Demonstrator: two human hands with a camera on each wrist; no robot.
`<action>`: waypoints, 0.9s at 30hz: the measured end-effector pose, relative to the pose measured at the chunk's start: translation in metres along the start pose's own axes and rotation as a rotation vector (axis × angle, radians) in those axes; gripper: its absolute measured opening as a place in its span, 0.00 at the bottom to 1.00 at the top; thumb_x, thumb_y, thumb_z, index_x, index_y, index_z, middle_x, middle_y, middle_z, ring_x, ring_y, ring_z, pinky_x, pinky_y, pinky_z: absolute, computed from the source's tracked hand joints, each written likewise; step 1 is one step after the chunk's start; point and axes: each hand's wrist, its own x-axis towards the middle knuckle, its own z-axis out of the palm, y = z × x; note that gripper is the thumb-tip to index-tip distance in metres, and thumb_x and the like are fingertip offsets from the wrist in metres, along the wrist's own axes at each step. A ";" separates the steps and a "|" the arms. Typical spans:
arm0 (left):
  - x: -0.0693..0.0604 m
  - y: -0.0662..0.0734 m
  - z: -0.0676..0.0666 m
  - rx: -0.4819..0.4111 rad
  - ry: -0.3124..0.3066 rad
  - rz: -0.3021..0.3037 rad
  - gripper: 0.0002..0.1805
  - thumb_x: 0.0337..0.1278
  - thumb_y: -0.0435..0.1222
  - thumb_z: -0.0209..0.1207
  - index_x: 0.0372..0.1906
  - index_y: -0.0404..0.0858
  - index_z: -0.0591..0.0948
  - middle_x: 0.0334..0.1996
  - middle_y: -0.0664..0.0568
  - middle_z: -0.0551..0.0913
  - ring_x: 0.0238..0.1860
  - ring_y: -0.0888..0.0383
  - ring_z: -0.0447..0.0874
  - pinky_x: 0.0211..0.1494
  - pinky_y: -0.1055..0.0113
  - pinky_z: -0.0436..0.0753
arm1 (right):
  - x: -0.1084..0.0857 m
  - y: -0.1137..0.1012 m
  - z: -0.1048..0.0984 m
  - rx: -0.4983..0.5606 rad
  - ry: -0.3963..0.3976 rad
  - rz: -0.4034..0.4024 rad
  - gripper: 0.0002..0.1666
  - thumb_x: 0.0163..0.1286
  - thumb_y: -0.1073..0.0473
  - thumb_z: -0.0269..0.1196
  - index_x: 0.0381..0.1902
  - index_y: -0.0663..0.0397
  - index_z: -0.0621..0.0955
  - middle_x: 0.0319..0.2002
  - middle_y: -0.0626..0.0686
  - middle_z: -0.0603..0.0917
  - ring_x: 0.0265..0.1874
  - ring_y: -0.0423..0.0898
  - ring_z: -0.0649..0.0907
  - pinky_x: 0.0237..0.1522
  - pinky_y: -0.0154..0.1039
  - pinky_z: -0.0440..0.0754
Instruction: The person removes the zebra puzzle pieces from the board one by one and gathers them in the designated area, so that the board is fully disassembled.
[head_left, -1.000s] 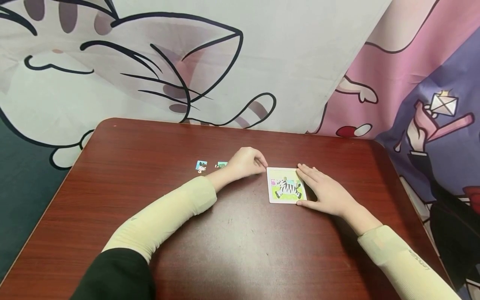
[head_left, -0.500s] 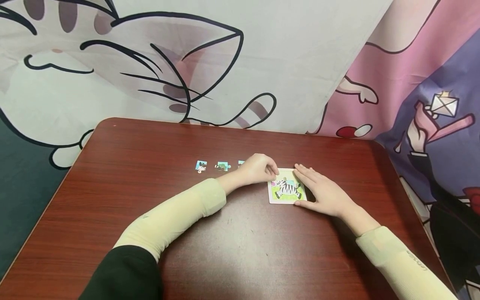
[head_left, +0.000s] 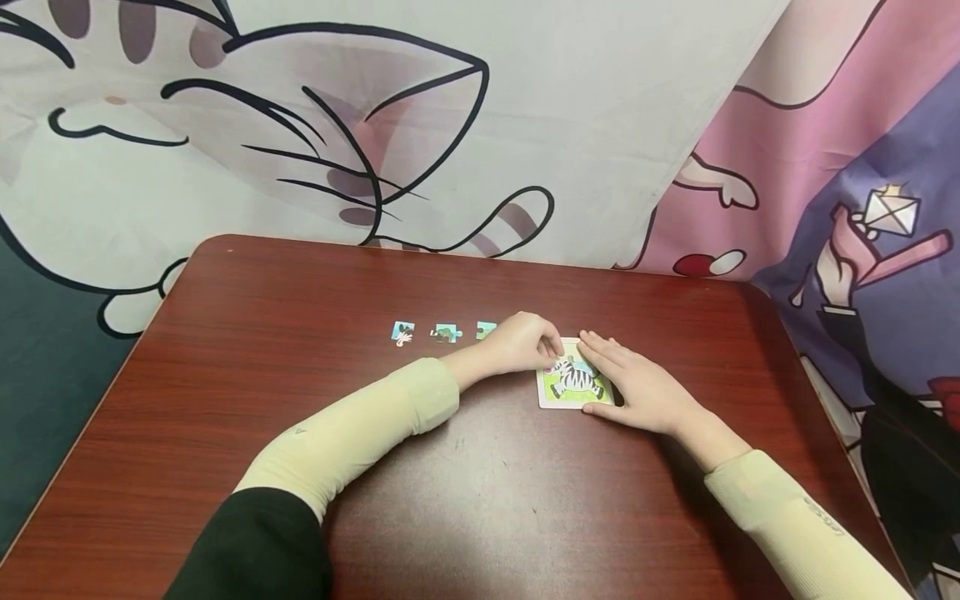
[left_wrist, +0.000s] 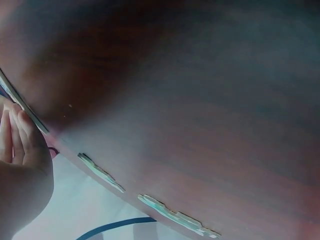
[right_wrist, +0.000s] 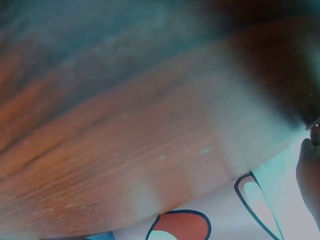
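A printed cloth backdrop [head_left: 600,125] hangs behind the brown surface [head_left: 480,500]. The right hand [head_left: 647,382] rests against the right side of the zebra board [head_left: 552,399], fingers extended and thumb spread wide. The left hand [head_left: 517,344] is over the board's upper-left corner, fingers curled narrow; whether they hold a piece cannot be told. The zebra board lies flat, between the hands. Left of it, three puzzle pieces [head_left: 447,333] (the nearest partly covered by the left hand) form a row.

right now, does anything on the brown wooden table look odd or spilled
Nothing stands out: the three small printed jigsaw pieces sit in a row, and the square white-bordered zebra board looks flat, though the left hand hides its upper-left corner.
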 end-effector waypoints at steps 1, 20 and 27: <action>0.000 0.000 0.000 0.002 -0.003 -0.001 0.04 0.63 0.30 0.70 0.40 0.37 0.91 0.36 0.49 0.93 0.38 0.59 0.91 0.41 0.81 0.82 | 0.000 0.000 0.000 0.000 0.000 -0.001 0.57 0.65 0.40 0.74 0.81 0.62 0.65 0.81 0.63 0.66 0.79 0.61 0.69 0.80 0.58 0.66; -0.001 0.002 0.001 0.152 -0.105 0.053 0.14 0.58 0.37 0.76 0.48 0.39 0.90 0.43 0.51 0.90 0.44 0.59 0.85 0.52 0.71 0.82 | 0.000 -0.001 0.001 -0.001 -0.010 0.012 0.57 0.64 0.40 0.75 0.81 0.62 0.65 0.81 0.62 0.66 0.80 0.61 0.69 0.80 0.60 0.65; 0.001 0.003 0.003 0.250 -0.121 0.051 0.18 0.58 0.41 0.76 0.52 0.40 0.90 0.49 0.52 0.91 0.49 0.59 0.86 0.60 0.64 0.83 | 0.001 -0.002 0.001 -0.007 -0.022 0.017 0.57 0.65 0.40 0.74 0.81 0.61 0.65 0.82 0.63 0.65 0.80 0.61 0.68 0.81 0.58 0.64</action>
